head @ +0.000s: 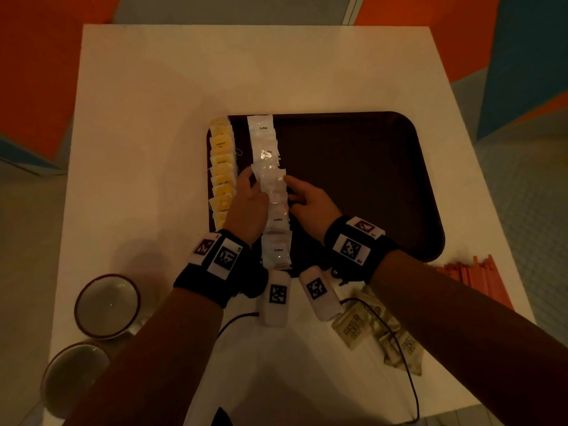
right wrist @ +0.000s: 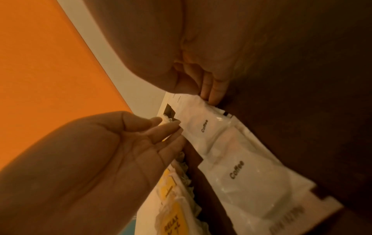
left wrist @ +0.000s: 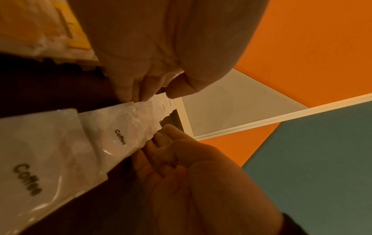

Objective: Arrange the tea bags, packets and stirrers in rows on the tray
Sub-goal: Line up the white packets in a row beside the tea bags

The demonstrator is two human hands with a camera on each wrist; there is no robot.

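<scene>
Head view: both hands flank the overlapping row of white plastic coffee packets (head: 272, 192) on the dark brown tray (head: 353, 186), left hand (head: 249, 207) and right hand (head: 310, 202) with fingers straight, grasping nothing. Press inward evenly so the edges line up without buckling

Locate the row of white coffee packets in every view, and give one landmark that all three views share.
Head: coffee packets run up the tray's left part, between both hands.
Left wrist: lower left, running up to centre.
Right wrist: centre to lower right.
Shared landmark: yellow tea bags beside the row.
</scene>
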